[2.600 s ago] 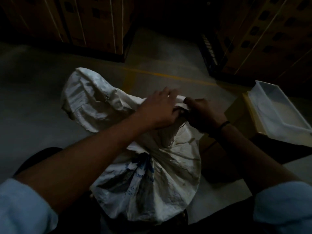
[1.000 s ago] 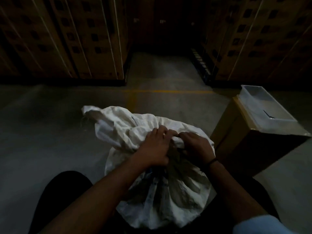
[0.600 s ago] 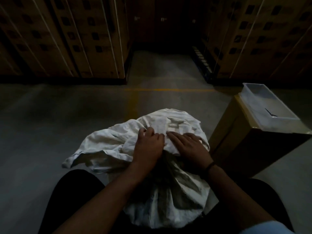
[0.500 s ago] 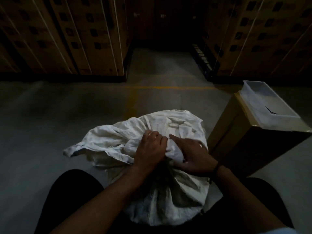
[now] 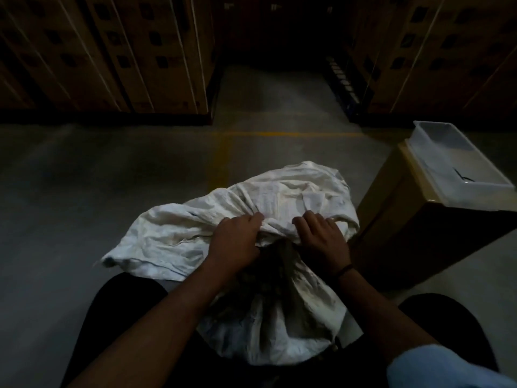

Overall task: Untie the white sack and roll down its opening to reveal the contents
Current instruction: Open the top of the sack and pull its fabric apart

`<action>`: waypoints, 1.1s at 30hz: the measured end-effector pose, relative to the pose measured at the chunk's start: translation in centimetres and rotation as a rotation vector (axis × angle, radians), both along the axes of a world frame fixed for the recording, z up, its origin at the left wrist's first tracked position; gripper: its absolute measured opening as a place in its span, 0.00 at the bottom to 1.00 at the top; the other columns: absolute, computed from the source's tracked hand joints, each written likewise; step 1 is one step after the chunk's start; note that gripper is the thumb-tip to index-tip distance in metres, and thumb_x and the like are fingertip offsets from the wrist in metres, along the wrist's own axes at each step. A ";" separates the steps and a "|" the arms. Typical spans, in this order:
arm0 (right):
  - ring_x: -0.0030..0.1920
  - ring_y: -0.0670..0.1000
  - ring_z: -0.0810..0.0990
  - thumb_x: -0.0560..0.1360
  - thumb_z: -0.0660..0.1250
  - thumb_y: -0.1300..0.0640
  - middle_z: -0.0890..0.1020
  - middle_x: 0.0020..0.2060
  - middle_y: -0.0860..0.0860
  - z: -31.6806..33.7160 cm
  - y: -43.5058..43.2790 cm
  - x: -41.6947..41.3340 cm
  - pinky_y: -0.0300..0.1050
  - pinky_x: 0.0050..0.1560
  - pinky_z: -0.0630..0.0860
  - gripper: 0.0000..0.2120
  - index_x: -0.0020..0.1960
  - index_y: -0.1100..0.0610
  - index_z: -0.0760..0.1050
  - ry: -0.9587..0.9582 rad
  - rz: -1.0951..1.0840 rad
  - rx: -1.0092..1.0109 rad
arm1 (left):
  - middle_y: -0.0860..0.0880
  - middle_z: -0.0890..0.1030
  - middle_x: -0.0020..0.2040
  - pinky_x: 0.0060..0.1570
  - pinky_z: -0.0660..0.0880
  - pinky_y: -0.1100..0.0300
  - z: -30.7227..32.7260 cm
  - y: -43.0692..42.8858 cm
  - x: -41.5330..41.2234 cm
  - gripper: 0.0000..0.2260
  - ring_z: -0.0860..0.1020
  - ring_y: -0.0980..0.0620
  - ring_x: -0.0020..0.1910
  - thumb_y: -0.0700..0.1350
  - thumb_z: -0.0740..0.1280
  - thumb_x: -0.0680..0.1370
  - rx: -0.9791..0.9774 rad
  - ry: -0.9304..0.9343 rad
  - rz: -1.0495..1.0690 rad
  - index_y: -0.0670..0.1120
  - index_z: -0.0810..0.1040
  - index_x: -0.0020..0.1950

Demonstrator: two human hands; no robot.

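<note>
A white woven sack [image 5: 282, 326] stands between my knees on the floor. Its loose upper cloth [image 5: 179, 233] flops away from me and to the left. My left hand [image 5: 236, 243] is closed on a bunch of the sack cloth at the neck. My right hand [image 5: 321, 239] presses on the cloth just right of it, fingers curled into the folds. A dark gap shows between the two hands at the neck. The contents are hidden, and I see no tie.
A brown cardboard box [image 5: 414, 247] stands close on the right with a white plastic tray [image 5: 458, 169] on top. Stacked strapped cartons [image 5: 117, 51] line the far left and far right [image 5: 447, 51], with an aisle between. Yellow line [image 5: 279, 134] marks the concrete floor.
The sack's upper cloth has dropped from upright to flopped over away from me and leftward. My hands have moved apart a little at the neck, and a dark gap now shows between them.
</note>
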State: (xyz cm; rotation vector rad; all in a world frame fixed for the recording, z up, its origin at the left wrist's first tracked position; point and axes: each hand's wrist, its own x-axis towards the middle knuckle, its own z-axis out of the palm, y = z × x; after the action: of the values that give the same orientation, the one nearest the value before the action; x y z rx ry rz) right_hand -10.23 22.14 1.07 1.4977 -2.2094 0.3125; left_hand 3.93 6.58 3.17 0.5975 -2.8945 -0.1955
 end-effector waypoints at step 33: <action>0.76 0.52 0.57 0.66 0.73 0.36 0.62 0.75 0.54 1.9 1.6 -0.3 0.47 0.75 0.55 0.44 0.74 0.55 0.63 -0.576 0.308 0.203 | 0.45 0.82 0.50 0.41 0.78 0.50 -3.2 1.5 -0.8 0.12 0.80 0.44 0.45 0.43 0.64 0.76 -0.303 0.256 -0.307 0.46 0.77 0.59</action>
State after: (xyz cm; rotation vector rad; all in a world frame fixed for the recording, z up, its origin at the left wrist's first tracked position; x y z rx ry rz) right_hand -10.49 23.73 3.00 2.0710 -2.4853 0.7122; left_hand 3.15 8.04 -0.05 0.0685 -2.6735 0.1187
